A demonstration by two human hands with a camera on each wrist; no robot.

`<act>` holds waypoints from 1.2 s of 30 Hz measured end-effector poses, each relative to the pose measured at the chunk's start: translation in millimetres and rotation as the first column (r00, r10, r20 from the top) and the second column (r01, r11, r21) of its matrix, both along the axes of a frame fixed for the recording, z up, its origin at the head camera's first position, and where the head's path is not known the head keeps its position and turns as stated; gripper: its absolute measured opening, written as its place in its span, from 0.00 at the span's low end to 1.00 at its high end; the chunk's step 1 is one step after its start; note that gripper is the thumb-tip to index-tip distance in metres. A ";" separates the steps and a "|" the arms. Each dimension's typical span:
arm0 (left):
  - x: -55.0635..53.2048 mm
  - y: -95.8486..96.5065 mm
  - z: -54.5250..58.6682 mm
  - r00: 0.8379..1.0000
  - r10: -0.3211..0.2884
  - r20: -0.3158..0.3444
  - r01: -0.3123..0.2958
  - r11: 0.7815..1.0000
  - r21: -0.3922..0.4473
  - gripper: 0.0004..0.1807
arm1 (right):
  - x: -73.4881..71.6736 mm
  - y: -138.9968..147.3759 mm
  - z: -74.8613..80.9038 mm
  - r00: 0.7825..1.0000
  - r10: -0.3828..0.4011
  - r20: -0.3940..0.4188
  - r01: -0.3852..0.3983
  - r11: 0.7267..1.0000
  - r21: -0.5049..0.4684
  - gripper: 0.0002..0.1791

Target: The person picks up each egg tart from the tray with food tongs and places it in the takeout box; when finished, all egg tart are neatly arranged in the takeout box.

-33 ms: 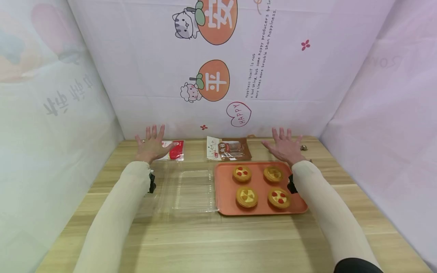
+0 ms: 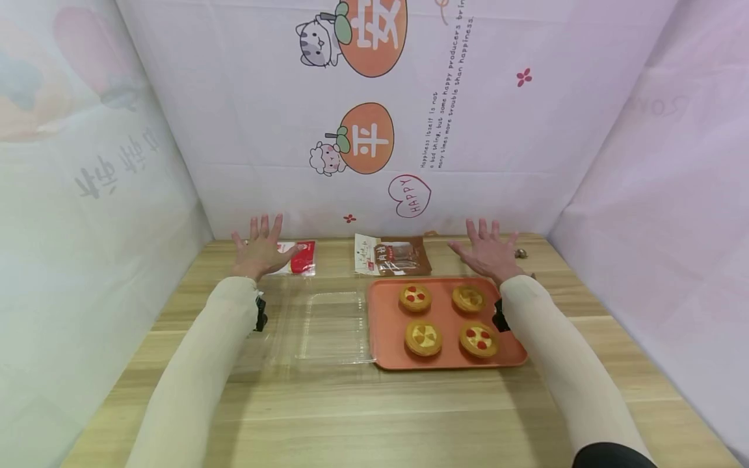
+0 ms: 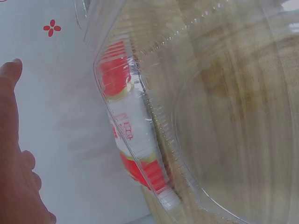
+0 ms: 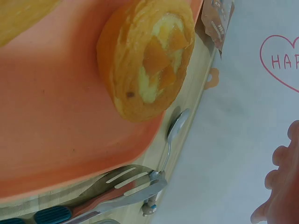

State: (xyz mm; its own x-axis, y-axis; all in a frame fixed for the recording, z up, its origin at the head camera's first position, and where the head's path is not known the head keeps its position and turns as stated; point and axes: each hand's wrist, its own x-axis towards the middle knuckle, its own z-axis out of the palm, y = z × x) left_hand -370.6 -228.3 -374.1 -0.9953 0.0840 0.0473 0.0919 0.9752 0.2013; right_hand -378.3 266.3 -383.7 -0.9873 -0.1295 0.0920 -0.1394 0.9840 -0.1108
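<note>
Wood-grain surface (image 2: 374,422), white printed cloth (image 2: 257,123) on three sides. Nearest: bare boards between two cream sleeves, a dark device at each wrist.

Mid-left: clear plastic container (image 2: 333,328); its right edge meets or overlaps the neighbouring tray, cannot tell which. Mid-right: orange tray (image 2: 450,318) carrying four tarts, two by two. Near pair: yellow-chunk tart (image 2: 423,338) left, red-topped tart (image 2: 478,340) right. Far pair reversed: red-topped left, yellow-chunk right. Right sleeve crosses the tray's right edge.

By the tray's far right corner: slotted metal utensil (image 4: 140,179) and spoon (image 4: 177,125), plain in the right wrist view, mostly masked by the arm from above.

Farther: left hand (image 2: 257,252), fingers spread wide, thumb overlapping a red-and-white packet (image 2: 303,258); contact cannot be told. From the left wrist, clear plastic stands before that packet. Right hand (image 2: 487,252) beyond the tray's far edge, likewise splayed. Between hands, brown packet (image 2: 404,257) with white end, near the cloth. On the cloth, orange fruit drawings and a red HAPPY heart.
</note>
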 end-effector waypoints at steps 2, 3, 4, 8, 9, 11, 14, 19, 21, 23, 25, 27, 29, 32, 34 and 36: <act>0.3 -0.2 0.0 1.000 -0.001 -0.002 0.001 1.000 0.003 0.51 | -0.6 -0.5 -0.2 1.000 0.003 -0.003 -0.003 1.000 0.001 0.55; 0.5 -0.2 0.1 1.000 0.000 -0.002 0.000 1.000 -0.001 0.51 | -0.8 -0.8 -0.3 1.000 0.004 -0.006 -0.004 1.000 0.001 0.55; 0.7 -0.3 0.0 1.000 0.000 -0.001 0.000 1.000 -0.002 0.51 | -1.4 -1.0 -0.8 1.000 0.006 -0.008 -0.006 1.000 0.004 0.55; 0.7 1.2 1.0 1.000 -0.007 0.010 0.007 1.000 -0.005 0.52 | -2.6 -2.1 -1.9 1.000 0.010 -0.013 -0.010 1.000 0.013 0.56; 0.7 1.7 1.4 1.000 -0.009 0.013 0.009 1.000 -0.006 0.53 | -3.1 -2.3 -2.0 1.000 0.009 -0.016 -0.009 1.000 0.016 0.56; 0.7 2.8 2.0 1.000 -0.013 0.021 0.013 1.000 0.000 0.52 | -3.7 -2.9 -1.6 1.000 0.010 -0.018 -0.009 1.000 0.023 0.55; 4.0 4.6 3.6 0.998 -0.032 0.048 0.031 0.999 0.024 0.50 | -2.8 -3.8 -0.8 1.000 0.013 -0.018 -0.012 1.000 0.023 0.54; 20.8 10.0 9.8 0.991 -0.116 0.060 0.104 0.981 0.165 0.35 | 12.7 5.5 -0.9 1.000 0.021 -0.018 -0.021 1.000 -0.006 0.44; 31.7 11.8 13.2 0.991 -0.132 0.013 0.127 0.975 0.184 0.27 | 24.1 16.6 -0.2 0.999 0.003 -0.033 -0.005 0.998 -0.064 0.36; 44.1 12.0 15.6 0.992 -0.125 -0.014 0.125 0.979 0.161 0.23 | 36.6 32.0 -0.9 0.998 -0.032 -0.061 0.025 0.993 -0.118 0.28; 58.7 10.5 16.7 0.994 -0.112 0.010 0.109 0.983 0.148 0.21 | 51.3 49.3 -2.8 0.994 -0.083 -0.072 0.070 0.983 -0.167 0.25; 73.1 6.8 13.8 0.992 -0.111 0.061 0.103 0.987 0.126 0.22 | 65.4 66.9 -8.7 0.993 -0.107 -0.044 0.099 0.982 -0.162 0.27; 87.4 3.0 8.2 0.988 -0.121 0.097 0.110 0.988 0.111 0.24 | 78.2 82.1 -18.2 0.992 -0.126 0.013 0.126 0.982 -0.138 0.33; 105.2 -0.6 -3.7 0.982 -0.165 0.096 0.159 0.985 0.067 0.31 | 95.2 97.7 -33.5 0.979 -0.140 0.149 0.156 0.982 -0.103 0.39; 113.6 -0.4 -12.0 0.978 -0.186 0.099 0.182 0.982 0.050 0.35 | 103.0 103.7 -43.5 0.964 -0.151 0.219 0.175 0.980 -0.096 0.37; 117.6 1.6 -19.4 0.972 -0.212 0.100 0.207 0.977 0.055 0.36 | 108.4 105.3 -50.4 0.950 -0.165 0.264 0.198 0.975 -0.101 0.35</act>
State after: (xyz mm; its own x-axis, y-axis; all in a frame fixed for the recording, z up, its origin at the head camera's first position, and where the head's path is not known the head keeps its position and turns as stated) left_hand -253.0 -226.8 -393.5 -0.9554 0.2913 -0.0483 0.2691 0.9264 0.2632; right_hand -269.9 371.7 -434.1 -0.9860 0.0508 -0.1588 0.0889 0.9660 -0.2427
